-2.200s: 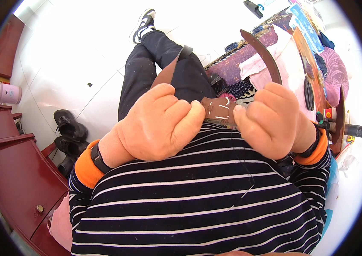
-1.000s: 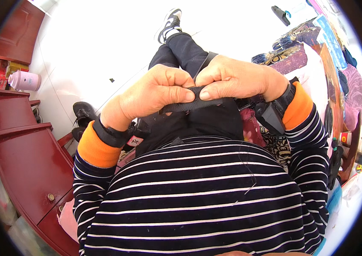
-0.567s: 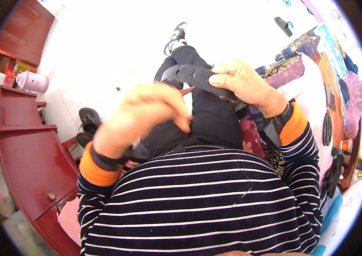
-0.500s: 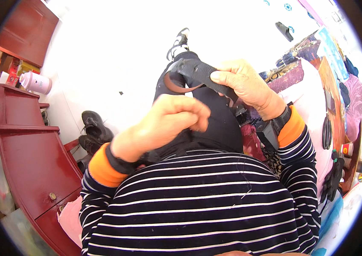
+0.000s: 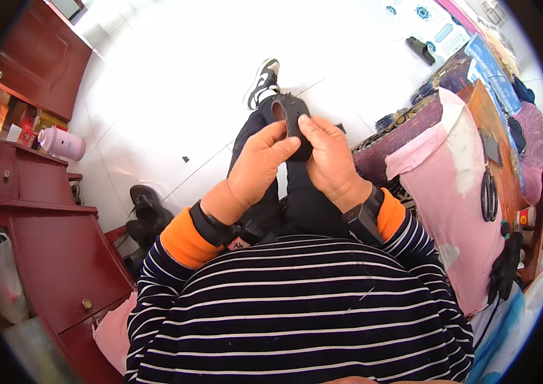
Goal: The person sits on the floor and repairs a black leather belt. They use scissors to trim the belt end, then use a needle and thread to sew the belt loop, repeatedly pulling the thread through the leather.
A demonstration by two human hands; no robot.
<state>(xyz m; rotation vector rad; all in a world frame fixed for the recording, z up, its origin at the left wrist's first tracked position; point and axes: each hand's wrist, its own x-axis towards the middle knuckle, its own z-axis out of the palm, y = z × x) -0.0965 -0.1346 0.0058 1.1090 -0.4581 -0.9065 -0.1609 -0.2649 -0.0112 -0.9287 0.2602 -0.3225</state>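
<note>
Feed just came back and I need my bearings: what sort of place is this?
Probably a room in a home used for handwork: a white tiled floor, a red wooden cabinet, shoes on the floor, and a cloth-covered table with scissors on it.

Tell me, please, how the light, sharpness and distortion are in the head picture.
Head view: the tiled floor is overexposed to near white; the left hand, right hand and dark strap they grip are sharp; fisheye bends the red cabinet edges; a black ring frames the picture.
</note>
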